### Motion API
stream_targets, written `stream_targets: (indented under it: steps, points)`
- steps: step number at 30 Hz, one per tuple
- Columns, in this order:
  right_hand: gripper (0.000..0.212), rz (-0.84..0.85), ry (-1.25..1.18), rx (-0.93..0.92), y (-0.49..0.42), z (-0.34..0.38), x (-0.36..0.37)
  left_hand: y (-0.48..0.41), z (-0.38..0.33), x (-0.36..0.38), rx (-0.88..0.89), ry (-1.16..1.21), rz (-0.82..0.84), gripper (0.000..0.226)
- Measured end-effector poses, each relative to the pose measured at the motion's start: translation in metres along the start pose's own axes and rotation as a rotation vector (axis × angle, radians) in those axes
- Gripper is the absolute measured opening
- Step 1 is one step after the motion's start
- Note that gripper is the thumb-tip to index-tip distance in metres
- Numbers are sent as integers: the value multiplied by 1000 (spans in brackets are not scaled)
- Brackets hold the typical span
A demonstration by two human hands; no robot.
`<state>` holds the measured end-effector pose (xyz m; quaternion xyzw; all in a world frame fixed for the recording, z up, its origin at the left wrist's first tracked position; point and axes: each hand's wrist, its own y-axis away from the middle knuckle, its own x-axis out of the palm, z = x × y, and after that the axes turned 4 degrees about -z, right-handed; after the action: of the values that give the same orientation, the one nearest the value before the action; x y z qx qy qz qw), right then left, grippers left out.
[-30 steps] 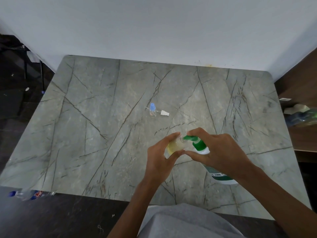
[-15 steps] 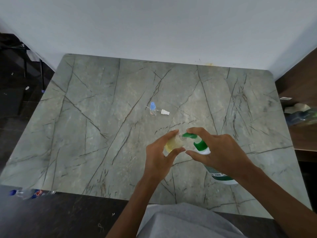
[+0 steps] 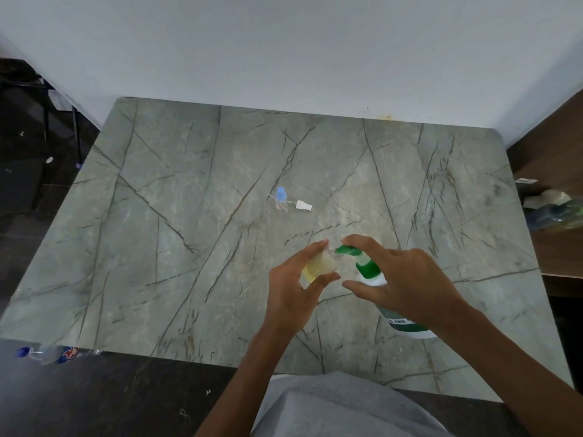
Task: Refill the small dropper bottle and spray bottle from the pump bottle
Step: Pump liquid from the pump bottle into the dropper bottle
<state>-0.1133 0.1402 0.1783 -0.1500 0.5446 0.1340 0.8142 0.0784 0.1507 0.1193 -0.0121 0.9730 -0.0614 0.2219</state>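
Green-headed white plastic pump bottle (image 3: 370,274) standing at near right of grey-green veined marble table (image 3: 157,247), spout aimed left. Above it, right hand (image 3: 407,279): forefinger laid along spout, thumb spread below (fingers straight, gripping nothing). At spout tip, small clear bottle of yellow liquid (image 3: 318,266), pinched between thumb and fingers of left hand (image 3: 293,291), neck tilted up and right. Farther back, blue-capped clear bottle (image 3: 280,200) just beside white spray cap (image 3: 303,205).

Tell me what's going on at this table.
A person is filling a small clear bottle from a green pump bottle. The left hand holds the small bottle, with yellowish liquid inside, at the pump's spout; the right hand's forefinger lies on the pump head. Farther back on the marble table are a blue-capped bottle and a loose white cap.
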Motion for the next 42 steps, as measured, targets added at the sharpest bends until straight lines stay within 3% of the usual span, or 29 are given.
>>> stream_targets:
  steps: [14, 21, 32, 42]
  points:
    - [54, -69, -72, -11, -2, 1, -3, 2, 0, 2, 9, 2, 27, 52]
    - [65, 8, -1, -26, -1, 2, -2, 1, 2, 0, -9, 17, 9, 53]
    - [65, 40, -53, 25, 1, 4, -3, 2, 0, 0, -18, 28, 11, 53]
    - [54, -52, -119, -11, 0, 2, -2, 5, 0, 2, -4, 25, 16, 53]
